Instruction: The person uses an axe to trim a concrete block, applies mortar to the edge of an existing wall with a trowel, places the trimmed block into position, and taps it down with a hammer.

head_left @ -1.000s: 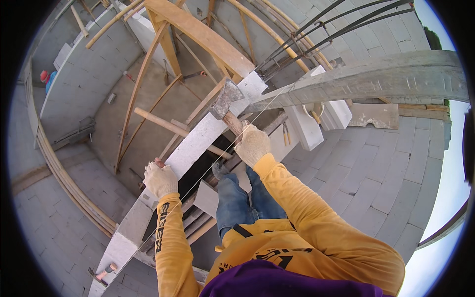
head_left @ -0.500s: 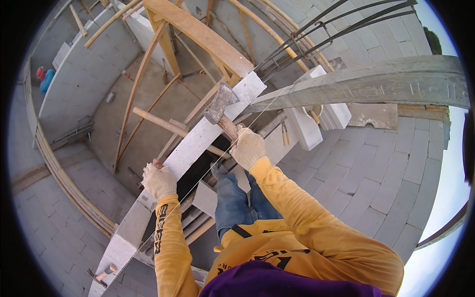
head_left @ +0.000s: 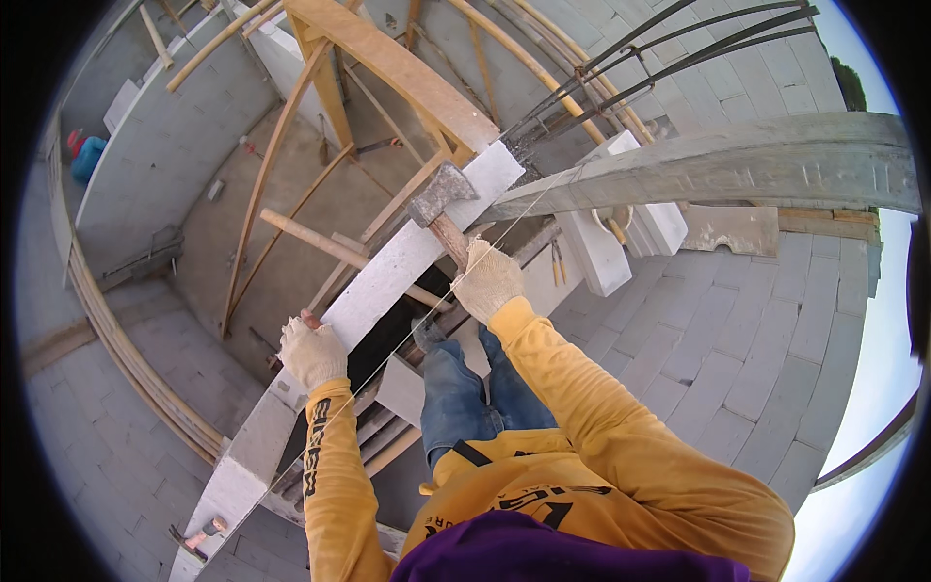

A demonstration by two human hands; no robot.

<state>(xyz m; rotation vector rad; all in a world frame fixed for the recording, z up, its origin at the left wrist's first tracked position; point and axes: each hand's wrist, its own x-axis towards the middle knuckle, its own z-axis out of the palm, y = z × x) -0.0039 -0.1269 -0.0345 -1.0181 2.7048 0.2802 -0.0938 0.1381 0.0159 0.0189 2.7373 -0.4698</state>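
Note:
In my gloved right hand (head_left: 490, 281) is the wooden handle (head_left: 448, 240) of a hatchet-like tool, whose dusty metal head (head_left: 438, 192) is over the long white block (head_left: 378, 299). My gloved left hand (head_left: 312, 351) grips that block farther down its length, fingers curled at its edge. A thin taut string (head_left: 407, 336) runs diagonally along the block, by my right hand. At the lower left a hammer (head_left: 204, 533) lies on the white ledge. Two long-handled tools (head_left: 561, 262) rest on the pale surface beyond my right hand.
Timber braces (head_left: 388, 68) stand over the concrete floor (head_left: 213, 252) below. Rebar (head_left: 679, 58) and a grey beam (head_left: 737, 155) extend to the right. Long poles (head_left: 136, 359) line the left. A co-worker (head_left: 89, 155) in blue is behind the far-left block wall (head_left: 155, 175).
The tool head and my right hand have shifted only slightly. My left hand stays on the block. The co-worker at far left has moved, showing more blue clothing.

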